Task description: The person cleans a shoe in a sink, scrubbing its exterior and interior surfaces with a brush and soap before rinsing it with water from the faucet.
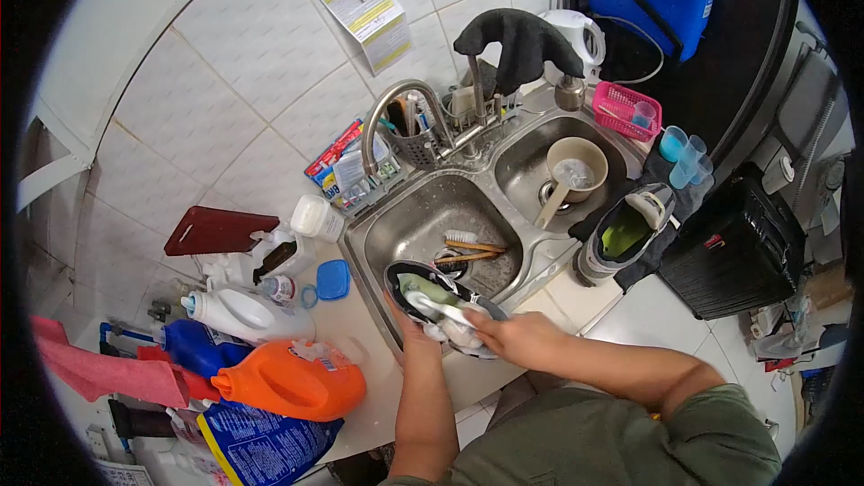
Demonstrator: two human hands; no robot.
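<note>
A dark shoe with a green insole [428,286] is over the front edge of the left sink basin [382,229]. My left hand [409,319] holds it from beneath and the side, its fingers partly hidden. Closed round a white brush [450,310], my right hand [513,335] is at the shoe's opening, with white foam on the shoe near it. Two wooden-handled brushes [475,248] lie in the left basin. The other shoe [621,236] rests upright on a dark cloth at the right of the counter.
A beige dipper [589,157] sits in the right basin [517,162]. Curved faucets rise behind the sink. An orange bottle [292,380], a white bottle [238,313] and a blue lid [333,279] are on the left. A pink basket [627,111] and blue cups [686,160] stand at the right.
</note>
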